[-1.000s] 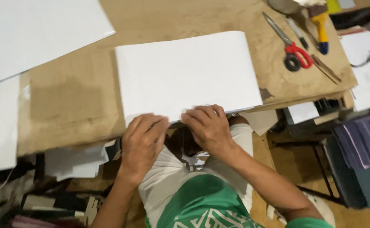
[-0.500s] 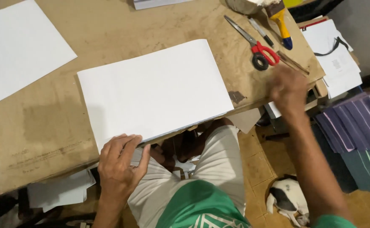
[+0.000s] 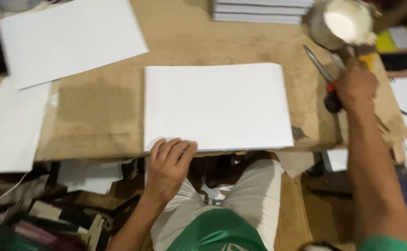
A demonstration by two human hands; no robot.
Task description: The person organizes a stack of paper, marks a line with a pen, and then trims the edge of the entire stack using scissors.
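We see a person seated at a brown tabletop (image 3: 96,116), with a white folded sheet (image 3: 215,104) lying flat along its near edge. The left hand (image 3: 168,167) rests open, palm down, fingers spread over the sheet's near left corner at the tabletop's edge. The right hand (image 3: 357,86) is out at the right side of the tabletop, curled over the red-handled scissors (image 3: 324,74) and a yellow-handled tool (image 3: 367,59); we cannot tell whether it grips either one. Just beyond that hand, near the far right corner, stands a round tin of white paste (image 3: 343,23). A stack of white-edged books (image 3: 261,10) sits at the far edge. Loose white sheets (image 3: 68,39) lie toward the far left corner, another white sheet (image 3: 10,128) overhanging the left side.
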